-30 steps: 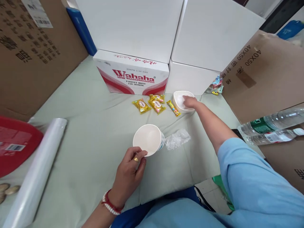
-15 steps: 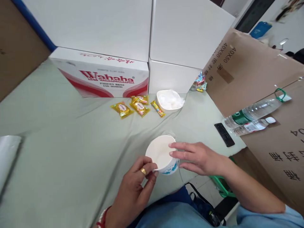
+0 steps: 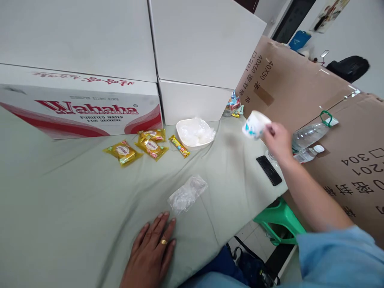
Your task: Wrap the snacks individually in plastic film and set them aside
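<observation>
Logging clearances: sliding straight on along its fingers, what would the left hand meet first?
Likely the crumpled clear plastic lying just ahead of the left hand, though it may only clip the edge.

At seven o'clock, I lose the left hand (image 3: 147, 252) below the bottom edge, wrist unseen. At three, blur keeps me from reading how the right hand (image 3: 279, 140) grips the white bowl (image 3: 255, 125); it hides part of two bottles (image 3: 312, 135). At ten, the left edge crops the Wahaha carton (image 3: 90, 108). The packets (image 3: 234, 105) at two, partly hidden, look too small to identify.
</observation>
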The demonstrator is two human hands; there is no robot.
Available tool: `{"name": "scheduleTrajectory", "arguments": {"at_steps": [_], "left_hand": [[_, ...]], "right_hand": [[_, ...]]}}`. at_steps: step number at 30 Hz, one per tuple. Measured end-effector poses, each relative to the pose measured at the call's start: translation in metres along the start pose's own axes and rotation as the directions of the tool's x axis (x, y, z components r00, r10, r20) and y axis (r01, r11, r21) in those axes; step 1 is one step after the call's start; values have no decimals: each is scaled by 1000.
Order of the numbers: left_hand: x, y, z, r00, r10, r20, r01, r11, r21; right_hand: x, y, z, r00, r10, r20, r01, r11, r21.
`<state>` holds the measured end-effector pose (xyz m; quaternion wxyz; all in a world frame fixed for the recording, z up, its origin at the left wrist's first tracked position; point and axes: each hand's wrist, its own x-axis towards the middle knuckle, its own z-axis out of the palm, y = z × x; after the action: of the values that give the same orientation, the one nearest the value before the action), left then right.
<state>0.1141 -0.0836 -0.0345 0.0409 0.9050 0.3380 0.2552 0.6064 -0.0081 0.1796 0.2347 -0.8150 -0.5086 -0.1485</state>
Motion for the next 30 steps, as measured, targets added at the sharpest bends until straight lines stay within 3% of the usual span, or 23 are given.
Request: {"name": "scheduleTrajectory", "arguments": {"at_steps": [2, 5, 6, 8, 11, 14, 18, 21, 23, 25, 28, 30], "left_hand": [[-1, -1, 1, 1000, 13, 11, -14, 1000, 20], [1, -1, -1, 1000, 19, 10, -19, 999, 30], [2, -1, -2, 1000, 18, 9, -19, 999, 29], [3, 1, -3, 1000, 20, 5, -20, 1000, 14], [1, 4, -8, 999, -30, -40, 27, 996, -83], [3, 4, -20, 964, -243, -111, 212, 949, -232], [29, -10, -28, 888, -435, -149, 372, 870, -324], [62, -25, -12, 838, -524, -156, 449, 822, -350], [82, -28, 4, 837, -528, -143, 463, 823, -328], [97, -26, 19, 866, -497, -49, 464, 837, -291], [102, -20, 29, 904, -399, 151, 426, 864, -269], [97, -21, 27, 913, -370, 173, 407, 853, -327]], "right_hand": [[86, -4, 17, 999, 15, -51, -19, 996, -85], [185, -18, 35, 995, 90, 30, -83, 979, -188], [202, -23, 40, 991, 118, 55, -104, 972, -210], [208, -33, 50, 989, 114, 92, -93, 975, -203], [157, -38, 69, 996, -2, 94, 10, 996, -83], [64, -32, 86, 988, -57, 147, 44, 995, 91], [-67, -21, 85, 935, -47, 352, -86, 932, 351], [-142, -26, 75, 883, -37, 468, -215, 855, 473], [-176, -40, 72, 838, -44, 544, -305, 789, 533], [-197, -60, 76, 821, -25, 570, -377, 725, 576], [-209, -95, 92, 816, 34, 576, -462, 638, 616], [-208, -118, 102, 793, 7, 609, -491, 599, 633]]}}
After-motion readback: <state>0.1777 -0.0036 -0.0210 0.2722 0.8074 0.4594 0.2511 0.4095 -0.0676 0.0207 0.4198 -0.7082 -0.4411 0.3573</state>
